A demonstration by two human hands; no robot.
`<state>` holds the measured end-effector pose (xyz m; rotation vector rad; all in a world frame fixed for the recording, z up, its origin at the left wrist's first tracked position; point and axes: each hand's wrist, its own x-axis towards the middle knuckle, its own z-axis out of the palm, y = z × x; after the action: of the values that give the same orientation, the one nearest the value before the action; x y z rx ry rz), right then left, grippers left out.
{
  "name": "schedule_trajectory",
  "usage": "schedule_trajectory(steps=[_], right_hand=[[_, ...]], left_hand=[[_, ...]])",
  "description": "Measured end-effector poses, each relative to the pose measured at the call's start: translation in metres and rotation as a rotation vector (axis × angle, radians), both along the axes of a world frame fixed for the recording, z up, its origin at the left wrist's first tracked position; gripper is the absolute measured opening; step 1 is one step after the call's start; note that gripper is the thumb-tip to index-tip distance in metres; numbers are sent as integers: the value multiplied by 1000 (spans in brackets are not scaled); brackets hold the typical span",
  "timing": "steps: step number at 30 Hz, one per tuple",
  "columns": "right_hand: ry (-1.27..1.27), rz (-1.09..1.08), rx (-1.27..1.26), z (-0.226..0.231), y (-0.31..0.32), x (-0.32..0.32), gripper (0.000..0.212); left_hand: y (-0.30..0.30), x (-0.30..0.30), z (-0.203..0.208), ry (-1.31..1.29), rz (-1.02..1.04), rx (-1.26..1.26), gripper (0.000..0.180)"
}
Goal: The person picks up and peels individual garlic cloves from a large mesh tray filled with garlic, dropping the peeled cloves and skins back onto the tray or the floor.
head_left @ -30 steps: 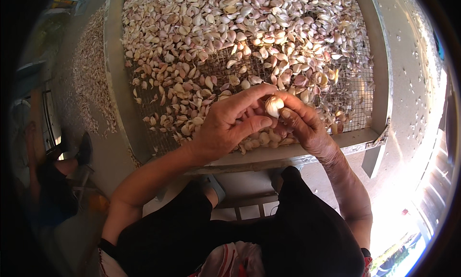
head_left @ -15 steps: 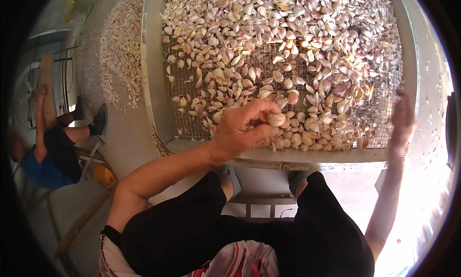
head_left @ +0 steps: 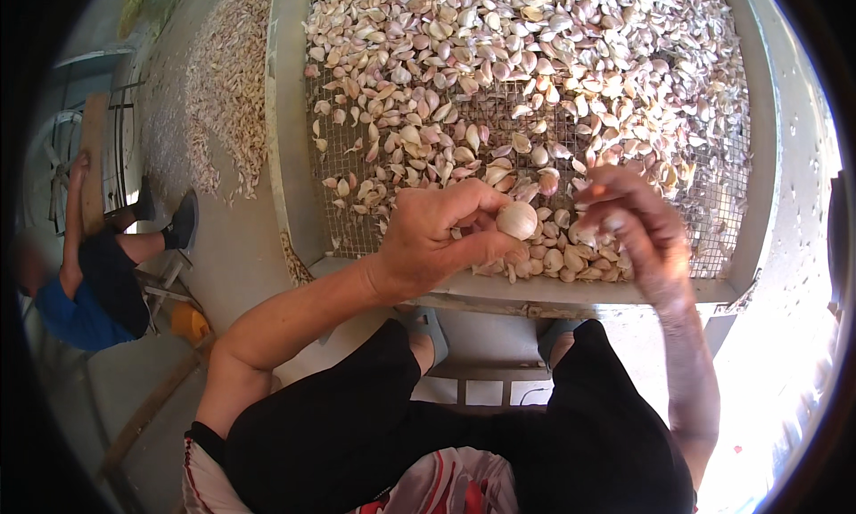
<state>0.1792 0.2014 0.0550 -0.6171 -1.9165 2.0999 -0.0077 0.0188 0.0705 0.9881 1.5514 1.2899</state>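
One bulb [head_left: 516,221] pinched in my left hand [head_left: 437,238]; the grip of my right hand [head_left: 649,238] I can't tell. Seemingly mid-handling; next needs steadiness.

Grey floor [head_left: 236,246], shaded on one side, glaring on the other.
Well left of the fingers [head_left: 481,247], the floor lies in dull shade, with a wooden plank [head_left: 94,126] and a pale rail [head_left: 94,56] farther out. Lower left of the fingers, a brown bar [head_left: 156,409] slants near an orange object [head_left: 187,322]. Right of and below the fingers, a sunlit patch [head_left: 758,371] burns almost white.
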Motion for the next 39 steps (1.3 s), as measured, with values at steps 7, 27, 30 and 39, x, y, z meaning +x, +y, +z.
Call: schedule_trajectory(steps=[7,27,30,39], right_hand=[[1,148,-491,-13,-38,-32,39],[-35,742,1083,-67,-31,-21,67],[-11,788,1194,-64,11,12,63],[-438,-12,1038,-72,128,110,27]], left_hand=[[-18,-14,13,278,-195,-220,26],[-76,-30,-103,1064,-550,-138,65],[-102,-74,-95,1169,-545,-157,55],[-70,-59,-78,1066,-328,49,40]])
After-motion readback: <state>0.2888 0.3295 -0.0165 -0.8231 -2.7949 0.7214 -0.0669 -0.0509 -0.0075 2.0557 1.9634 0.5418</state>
